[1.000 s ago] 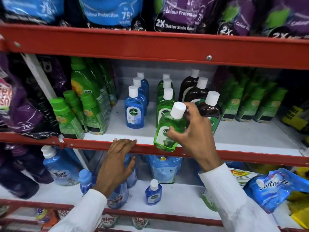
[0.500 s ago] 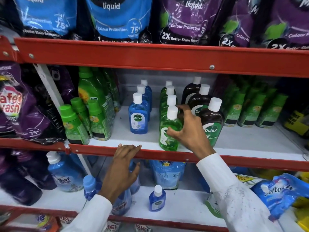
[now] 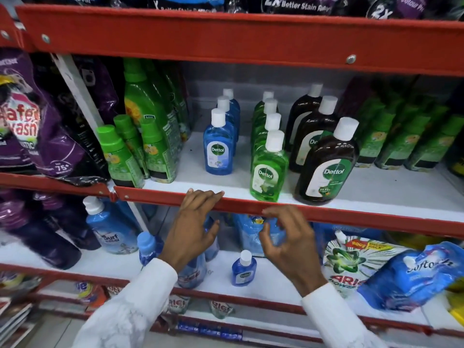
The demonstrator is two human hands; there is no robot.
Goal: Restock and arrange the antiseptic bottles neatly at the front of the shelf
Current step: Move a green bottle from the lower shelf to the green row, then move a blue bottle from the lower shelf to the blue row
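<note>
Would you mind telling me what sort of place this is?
Most likely a shop's cleaning-products aisle: red-edged shelves carry rows of Dettol bottles, detergent pouches and Surf Excel bottles.

free: shelf [image 3: 193, 169] gap left of blue bottle [image 3: 219, 149] | blocked: green bottle [image 3: 269, 173] beside brown bottle [image 3: 326, 169]
</note>
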